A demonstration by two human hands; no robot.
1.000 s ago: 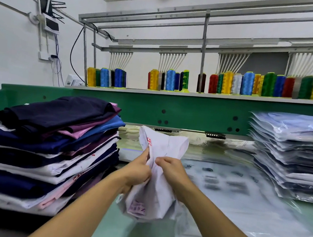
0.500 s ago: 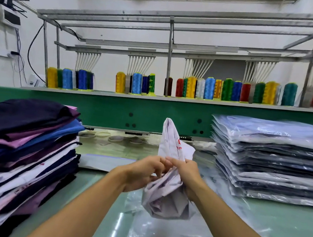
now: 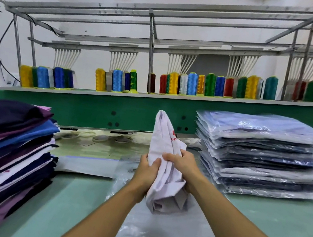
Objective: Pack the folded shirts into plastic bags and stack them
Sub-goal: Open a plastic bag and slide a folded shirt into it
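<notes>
Since half a second ago the hands have slid along the rolled white shirt (image 3: 165, 140). The left hand (image 3: 148, 171) now grips it lower, from the nine o'clock side. The right hand (image 3: 182, 163) curls round it from three o'clock, slightly higher. The shirt stands nearly upright at the centre, its tip pointing to twelve o'clock, with red print near the top. Its bunched lower end hangs over a clear plastic bag (image 3: 164, 234) lying flat on the pale green table (image 3: 279, 219) at six o'clock; whether the two touch I can't quite tell. A stack of folded shirts (image 3: 3, 145) sits at nine o'clock, and a stack of bagged shirts (image 3: 264, 156) at two o'clock. Thread cones (image 3: 192, 83) line the shelf beyond.
</notes>
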